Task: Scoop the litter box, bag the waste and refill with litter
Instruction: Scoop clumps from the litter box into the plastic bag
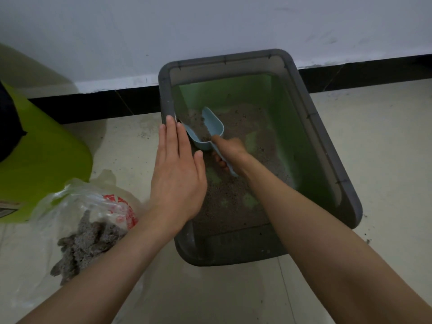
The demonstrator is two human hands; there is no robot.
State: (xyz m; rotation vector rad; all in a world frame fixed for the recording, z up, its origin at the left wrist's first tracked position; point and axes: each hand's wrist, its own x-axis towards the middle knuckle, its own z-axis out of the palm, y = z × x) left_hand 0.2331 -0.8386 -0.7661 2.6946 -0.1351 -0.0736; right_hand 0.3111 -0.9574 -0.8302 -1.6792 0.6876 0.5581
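My right hand (230, 150) grips the blue scoop (205, 130) inside the grey litter box (327, 146) on the floor — left hand (177, 176), fingers straight, together, rests on its left rim; waste bag (93, 220) lies near-left.

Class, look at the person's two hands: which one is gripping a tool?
The right hand: its fingers curl round the blue scoop. The left hand lies flat, fingers straight, holding nothing.

Single head-worn view, looking forward and steeply down from above the person's forearms onto a tiled floor (374, 141) where it meets a white wall (210, 24). Range is close: the litter box (327, 160) fills the centre, its far end against the wall. Wide-angle bowing is evident along the black skirting (112, 101).
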